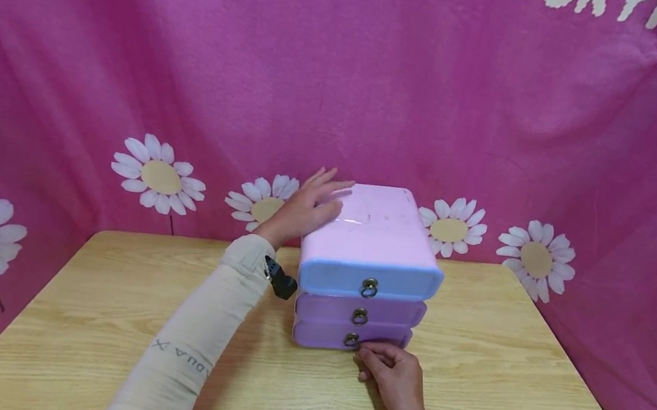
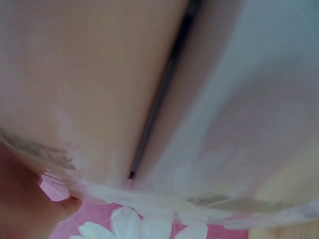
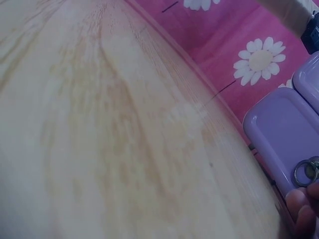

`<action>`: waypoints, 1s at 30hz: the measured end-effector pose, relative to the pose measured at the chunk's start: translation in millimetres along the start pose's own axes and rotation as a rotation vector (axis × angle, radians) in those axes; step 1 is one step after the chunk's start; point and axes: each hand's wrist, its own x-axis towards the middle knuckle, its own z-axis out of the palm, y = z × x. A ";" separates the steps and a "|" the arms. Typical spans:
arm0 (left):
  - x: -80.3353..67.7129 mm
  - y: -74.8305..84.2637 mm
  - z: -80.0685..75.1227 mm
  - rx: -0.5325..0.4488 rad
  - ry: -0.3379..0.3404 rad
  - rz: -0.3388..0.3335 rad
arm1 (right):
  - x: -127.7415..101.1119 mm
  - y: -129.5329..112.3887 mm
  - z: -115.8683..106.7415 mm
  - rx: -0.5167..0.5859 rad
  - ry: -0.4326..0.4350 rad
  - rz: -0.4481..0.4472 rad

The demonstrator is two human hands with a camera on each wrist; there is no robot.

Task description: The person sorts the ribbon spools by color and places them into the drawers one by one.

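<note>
At mid-tabletop (image 1: 500, 363) stands the light, stiff, slippery plastic drawer unit (image 1: 367, 264), steadied by the flat-fingered left hand (image 1: 306, 209) on top, while right hand (image 1: 396, 377) fingers pinch the bottom drawer's ring pull (image 1: 351, 339), probably its best hold.

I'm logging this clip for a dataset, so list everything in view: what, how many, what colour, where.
Small plastic drawer unit: one, pink top, centre of table.
Blue top drawer: one, light blue, uppermost, shut.
Purple drawers: two, lilac, below the blue one.
Metal ring pulls: three, dull brass, one on each drawer front.
Wooden table: one, pale wood grain.
Pink daisy-print cloth: one, magenta with white daisies, behind and beside the table.
Left hand: flat on the unit's top left edge, beige sleeve.
Right hand: fingers curled at the bottom drawer's ring pull.
</note>
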 end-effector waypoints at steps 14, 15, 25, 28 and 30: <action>-60.9 -10.1 -11.9 -0.165 0.249 -0.026 | -3.5 -1.8 6.2 0.010 -0.010 0.015; -67.9 -11.9 -11.2 -0.161 0.249 -0.020 | -3.7 -1.8 6.4 0.005 -0.010 0.013; -128.8 -20.4 -7.9 0.070 0.175 -0.027 | -2.0 -4.3 4.8 -0.001 -0.026 0.000; -145.0 -20.5 -4.9 0.158 0.134 -0.041 | -2.0 -7.2 2.6 -0.001 -0.034 0.005; -154.5 -20.7 -2.5 0.194 0.113 -0.056 | -2.6 -9.0 1.0 -0.002 -0.042 0.014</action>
